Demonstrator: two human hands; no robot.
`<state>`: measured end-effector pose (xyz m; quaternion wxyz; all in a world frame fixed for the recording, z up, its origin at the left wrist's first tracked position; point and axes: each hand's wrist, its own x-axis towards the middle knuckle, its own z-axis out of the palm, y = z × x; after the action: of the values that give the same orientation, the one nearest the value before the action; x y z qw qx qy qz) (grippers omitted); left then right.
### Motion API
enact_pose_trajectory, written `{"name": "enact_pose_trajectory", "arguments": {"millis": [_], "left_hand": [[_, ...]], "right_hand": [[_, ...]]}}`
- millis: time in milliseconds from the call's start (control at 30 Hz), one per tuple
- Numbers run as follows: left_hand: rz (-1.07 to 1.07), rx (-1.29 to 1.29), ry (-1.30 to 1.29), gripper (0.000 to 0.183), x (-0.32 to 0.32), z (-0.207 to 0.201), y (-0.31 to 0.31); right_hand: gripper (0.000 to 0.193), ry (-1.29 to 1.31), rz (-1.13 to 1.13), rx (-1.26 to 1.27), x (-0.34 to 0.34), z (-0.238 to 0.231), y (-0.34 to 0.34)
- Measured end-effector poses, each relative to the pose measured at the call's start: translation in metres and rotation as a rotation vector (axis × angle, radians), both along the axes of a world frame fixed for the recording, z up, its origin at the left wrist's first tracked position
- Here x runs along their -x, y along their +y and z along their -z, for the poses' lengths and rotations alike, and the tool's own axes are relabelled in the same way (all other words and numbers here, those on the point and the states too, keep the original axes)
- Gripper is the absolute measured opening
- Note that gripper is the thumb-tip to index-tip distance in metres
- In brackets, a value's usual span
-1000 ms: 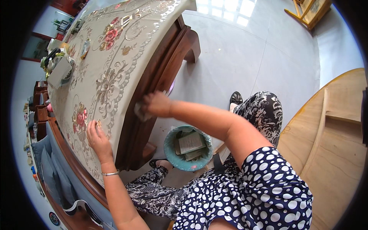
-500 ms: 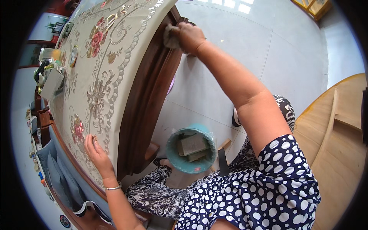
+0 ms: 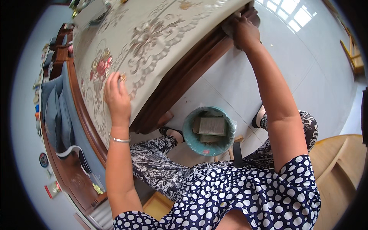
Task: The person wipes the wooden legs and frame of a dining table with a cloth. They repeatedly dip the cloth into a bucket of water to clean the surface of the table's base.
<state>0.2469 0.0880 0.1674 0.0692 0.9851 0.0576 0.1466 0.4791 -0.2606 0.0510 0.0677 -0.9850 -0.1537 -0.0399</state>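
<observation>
Holds a grey cloth (image 3: 229, 27) in the right grip (image 3: 246, 33), closed over it and set against the dark wooden edge (image 3: 195, 65) of the counter (image 3: 161, 97), near the corner. Shows only a blurred part of the cloth, left of the right grip's knuckles; hidden elsewhere beneath the hand. Impossible to make out the separate fingertips there.

Keeps to the left, well apart from the right grip, with the left grip (image 3: 118, 100): open, loosely extended, placed over the floral tablecloth (image 3: 172, 46). Cannot tell from above how much of the palm touches. Includes a silver bracelet (image 3: 120, 140) on the wrist, just below the left grip.

Locate a teal bin (image 3: 189, 132) on the floor, below and left of the right grip, lined with clear film and holding flat grey pieces (image 3: 212, 125). Note a small reddish patch (image 3: 206, 152) on the bin, too small to read.

Locate blue cushions (image 3: 57, 119) left of the left grip, and a red-and-white package (image 3: 53, 189) farther below, too blurred for reading. Locate a curved wooden panel (image 3: 341, 168) below and right of the right grip, and a yellow wooden chair (image 3: 352, 57) farther right, both cut off by the dark rim.
</observation>
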Motion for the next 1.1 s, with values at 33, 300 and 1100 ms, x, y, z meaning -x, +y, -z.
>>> {"name": "enact_pose_trajectory", "arguments": {"millis": [33, 300, 1100], "left_hand": [[0.000, -0.003, -0.010, 0.033, 0.000, 0.000, 0.000], [-0.035, -0.015, -0.042, 0.032, -0.001, 0.006, 0.005], [-0.088, -0.018, -0.126, 0.033, -0.003, 0.002, 0.003]], "right_hand": [[0.032, 0.005, -0.023, -0.023, 0.010, 0.003, 0.010], [0.027, 0.033, -0.302, -0.029, 0.103, 0.000, 0.078], [0.023, 0.157, -1.034, -0.269, 0.314, 0.000, 0.281]]}}
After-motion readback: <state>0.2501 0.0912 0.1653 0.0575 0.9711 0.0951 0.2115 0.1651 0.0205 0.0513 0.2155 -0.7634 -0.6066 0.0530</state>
